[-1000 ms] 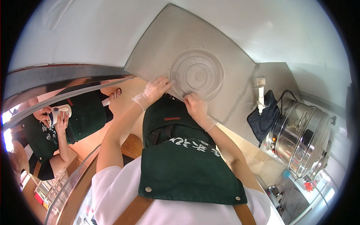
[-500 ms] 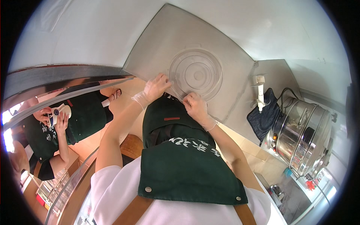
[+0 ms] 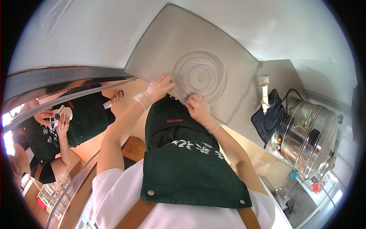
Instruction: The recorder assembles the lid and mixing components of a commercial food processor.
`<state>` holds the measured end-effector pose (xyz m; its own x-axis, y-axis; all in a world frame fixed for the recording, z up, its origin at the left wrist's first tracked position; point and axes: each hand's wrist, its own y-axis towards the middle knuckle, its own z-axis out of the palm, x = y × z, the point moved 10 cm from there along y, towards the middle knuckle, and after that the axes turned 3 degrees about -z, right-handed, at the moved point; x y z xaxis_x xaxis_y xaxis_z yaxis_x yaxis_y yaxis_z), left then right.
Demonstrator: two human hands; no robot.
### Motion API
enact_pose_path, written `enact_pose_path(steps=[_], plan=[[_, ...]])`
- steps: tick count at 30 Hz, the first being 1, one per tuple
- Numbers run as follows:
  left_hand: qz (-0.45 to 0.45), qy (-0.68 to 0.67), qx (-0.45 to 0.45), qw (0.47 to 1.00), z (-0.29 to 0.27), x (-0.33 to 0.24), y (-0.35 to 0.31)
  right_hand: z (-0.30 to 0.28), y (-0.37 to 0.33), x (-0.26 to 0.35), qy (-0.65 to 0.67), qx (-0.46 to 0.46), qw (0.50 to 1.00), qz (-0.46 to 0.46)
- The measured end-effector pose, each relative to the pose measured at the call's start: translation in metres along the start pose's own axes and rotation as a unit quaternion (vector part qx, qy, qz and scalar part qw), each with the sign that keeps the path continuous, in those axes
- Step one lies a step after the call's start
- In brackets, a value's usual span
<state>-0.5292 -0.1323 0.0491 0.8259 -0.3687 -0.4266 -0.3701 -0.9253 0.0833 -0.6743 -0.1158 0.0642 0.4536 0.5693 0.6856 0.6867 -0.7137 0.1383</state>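
A round clear plastic piece with concentric rings, a lid or shallow tub (image 3: 202,76), lies on the grey metal counter (image 3: 152,49). Both hands wear thin transparent gloves. At its near left edge, my left hand (image 3: 162,87) has curled fingers, with thumb and forefinger pinched at the rim. My right hand (image 3: 198,108) is closed on the near edge, fingers bent over the rim. The rim stays in contact with both hands, and the piece seems to rest on the counter. My fingertips partly cover the near rim.
To the right stand a white tap-like fitting (image 3: 264,93), a dark folded cloth (image 3: 268,118) and a shiny steel cylindrical appliance (image 3: 305,137) with a cable. Pale walls enclose the counter. On the left, a reflective panel (image 3: 68,126) shows a person in a green apron holding a cup.
The clear round piece has shifted very slightly to the right. My hands keep nearly the same grip and place at its near rim.
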Motion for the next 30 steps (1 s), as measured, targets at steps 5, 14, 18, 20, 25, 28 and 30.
enact_pose_path(steps=[5,14,18,20,25,28,30], plan=[[0.021,0.061,-0.025,0.998,-0.004,-0.017,0.0,0.005,-0.003,0.001,-0.034,0.013,0.999,-0.008],[0.086,0.006,-0.058,0.995,-0.004,-0.051,-0.003,0.002,-0.011,-0.007,-0.027,-0.046,0.999,-0.006],[0.097,0.0,-0.027,0.995,0.011,-0.052,-0.005,0.002,-0.014,-0.009,-0.1,-0.031,0.994,0.033],[0.094,-0.003,-0.032,0.995,0.011,-0.051,-0.005,-0.008,-0.014,-0.004,-0.138,-0.035,0.989,0.032],[0.071,0.072,-0.03,0.994,0.006,-0.05,0.003,-0.007,-0.009,-0.005,-0.201,-0.049,0.978,0.016],[0.059,0.0,-0.037,0.998,0.01,-0.07,0.008,-0.001,0.001,-0.008,-0.183,-0.017,0.983,0.017],[0.038,-0.033,-0.033,0.998,0.02,-0.078,0.007,-0.026,0.007,0.015,-0.101,-0.087,0.988,-0.08]])
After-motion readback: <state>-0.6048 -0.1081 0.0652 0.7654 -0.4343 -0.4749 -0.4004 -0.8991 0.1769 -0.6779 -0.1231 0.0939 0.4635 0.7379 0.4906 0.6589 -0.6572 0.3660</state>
